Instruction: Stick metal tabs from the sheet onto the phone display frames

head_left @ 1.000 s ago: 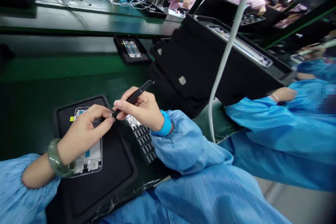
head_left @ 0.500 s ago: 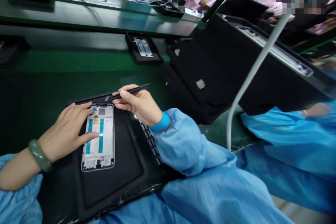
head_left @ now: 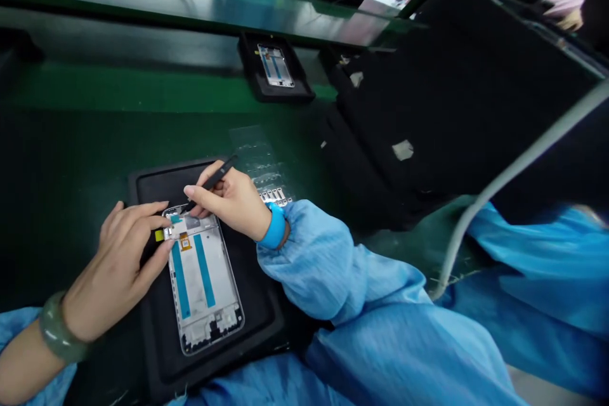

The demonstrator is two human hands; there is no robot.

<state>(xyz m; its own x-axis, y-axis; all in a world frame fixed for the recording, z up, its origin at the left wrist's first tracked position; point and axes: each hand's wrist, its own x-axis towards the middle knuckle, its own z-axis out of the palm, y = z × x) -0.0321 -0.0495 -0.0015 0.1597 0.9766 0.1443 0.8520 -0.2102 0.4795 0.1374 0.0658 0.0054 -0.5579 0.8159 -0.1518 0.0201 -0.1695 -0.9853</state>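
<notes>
A silver phone frame (head_left: 216, 285) with blue strips and an orange flex cable (head_left: 185, 242) lies slightly turned on a black tray (head_left: 257, 330). My left hand (head_left: 128, 254) holds the frame's upper left edge with its thumb and fingertips. Beside those fingertips a small yellow tab (head_left: 159, 236) sticks out past the edge. Pinched in my right hand (head_left: 233, 200) are black tweezers (head_left: 219, 172), slanting down to the frame's top end. My fingers partly cover that end, so what the tips touch cannot be made out.
A clear sheet with small dark-and-white pieces (head_left: 273, 195) lies beyond my right wrist. Farther back, a second phone frame (head_left: 276, 66) rests in a black tray (head_left: 250, 79). Stacked black trays (head_left: 371, 158) and a grey tube (head_left: 518, 168) stand at the right, near another person's blue sleeve (head_left: 514, 247).
The phone frame has turned, its lower end swinging right. My right hand has brought the tweezers down onto its top end. My left thumb has drawn back to the edge, and the yellow tab shows.
</notes>
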